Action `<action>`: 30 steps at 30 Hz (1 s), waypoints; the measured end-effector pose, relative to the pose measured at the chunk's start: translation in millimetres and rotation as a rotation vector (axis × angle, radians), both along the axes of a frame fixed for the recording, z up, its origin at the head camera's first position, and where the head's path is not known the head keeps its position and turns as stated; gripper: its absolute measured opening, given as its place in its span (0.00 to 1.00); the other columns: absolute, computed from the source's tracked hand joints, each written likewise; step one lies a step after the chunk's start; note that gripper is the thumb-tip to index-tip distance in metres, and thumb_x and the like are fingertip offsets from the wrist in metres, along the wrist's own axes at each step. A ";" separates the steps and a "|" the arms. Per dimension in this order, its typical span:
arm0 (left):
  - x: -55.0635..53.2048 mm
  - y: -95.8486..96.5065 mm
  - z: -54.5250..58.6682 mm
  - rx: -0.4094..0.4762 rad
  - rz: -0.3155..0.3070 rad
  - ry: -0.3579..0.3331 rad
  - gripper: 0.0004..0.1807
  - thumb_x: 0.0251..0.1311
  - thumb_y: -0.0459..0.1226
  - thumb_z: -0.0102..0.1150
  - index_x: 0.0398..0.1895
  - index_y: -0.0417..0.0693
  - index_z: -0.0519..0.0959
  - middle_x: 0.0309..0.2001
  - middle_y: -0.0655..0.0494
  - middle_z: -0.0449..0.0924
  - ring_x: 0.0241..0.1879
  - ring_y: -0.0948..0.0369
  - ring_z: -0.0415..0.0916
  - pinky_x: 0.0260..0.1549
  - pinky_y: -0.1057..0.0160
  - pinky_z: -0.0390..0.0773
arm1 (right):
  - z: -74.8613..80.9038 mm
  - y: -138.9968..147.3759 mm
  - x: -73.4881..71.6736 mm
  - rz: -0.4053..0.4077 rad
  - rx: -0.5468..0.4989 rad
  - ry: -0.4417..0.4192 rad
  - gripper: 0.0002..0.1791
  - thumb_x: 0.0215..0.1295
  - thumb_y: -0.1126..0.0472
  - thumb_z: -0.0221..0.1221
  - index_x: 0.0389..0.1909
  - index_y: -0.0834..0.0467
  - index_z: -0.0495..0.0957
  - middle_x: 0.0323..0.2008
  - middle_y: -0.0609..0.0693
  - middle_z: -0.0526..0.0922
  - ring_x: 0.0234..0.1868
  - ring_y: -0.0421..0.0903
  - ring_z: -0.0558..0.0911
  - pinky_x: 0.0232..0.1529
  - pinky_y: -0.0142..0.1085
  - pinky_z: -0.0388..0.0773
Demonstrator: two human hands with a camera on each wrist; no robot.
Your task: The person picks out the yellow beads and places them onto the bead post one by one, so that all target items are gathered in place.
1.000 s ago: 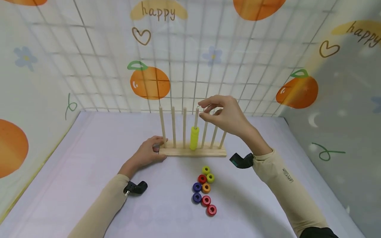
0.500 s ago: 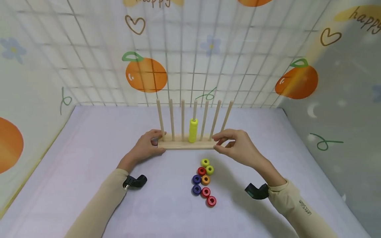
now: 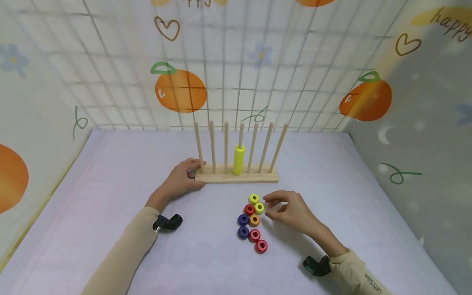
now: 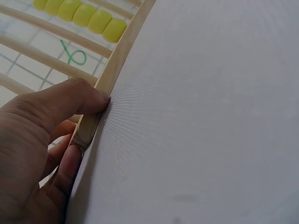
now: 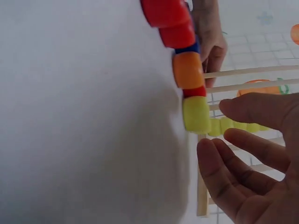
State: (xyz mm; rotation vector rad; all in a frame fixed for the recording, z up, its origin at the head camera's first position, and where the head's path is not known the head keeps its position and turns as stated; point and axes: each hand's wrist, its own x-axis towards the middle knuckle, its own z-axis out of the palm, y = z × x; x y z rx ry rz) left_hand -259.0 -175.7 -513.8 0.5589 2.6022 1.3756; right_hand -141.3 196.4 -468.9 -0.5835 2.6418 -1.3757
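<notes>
A wooden peg rack (image 3: 254, 178) with a row of upright pegs stands on the table. A stack of yellow beads (image 3: 238, 160) sits on its middle peg, leaving the top part bare. My left hand (image 3: 178, 179) holds the rack's left end; in the left wrist view its thumb (image 4: 88, 98) presses the base's edge, other fingers behind. Just right of a loose yellow bead (image 3: 259, 211) is my right hand (image 3: 295, 212), thumb and fingers apart and nothing between them. The right wrist view shows that yellow bead (image 5: 196, 115) near the fingertips.
In front of the rack lie loose beads: another yellow bead (image 3: 253, 203), an orange bead (image 3: 254, 225), blue beads (image 3: 243, 237) and red beads (image 3: 261, 251). A white cloth covers the table (image 3: 206, 254). Behind stands a printed curtain (image 3: 228, 53) over a wire grid.
My right hand has come down from the top of the middle peg, past the rack's right end, to beside the loose yellow beads. The left hand keeps its hold. The view has tilted slightly downward.
</notes>
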 end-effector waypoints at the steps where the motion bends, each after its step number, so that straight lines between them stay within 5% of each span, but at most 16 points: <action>1: -0.5 0.7 1.2 0.006 0.001 0.001 0.38 0.50 0.38 0.76 0.68 0.44 0.74 0.66 0.54 0.69 0.54 0.49 0.74 0.52 0.50 0.76 | -1.6 -0.6 -0.2 -0.002 0.003 0.004 0.17 0.56 0.66 0.72 0.47 0.61 0.85 0.41 0.51 0.86 0.41 0.48 0.84 0.37 0.37 0.84; 30: 0.1 -0.1 1.6 0.004 0.002 0.004 0.38 0.50 0.38 0.75 0.67 0.40 0.73 0.66 0.51 0.69 0.53 0.47 0.76 0.52 0.50 0.77 | -8.9 -14.7 -3.8 -0.007 0.072 0.100 0.15 0.50 0.67 0.75 0.40 0.57 0.87 0.34 0.46 0.86 0.35 0.46 0.84 0.32 0.32 0.82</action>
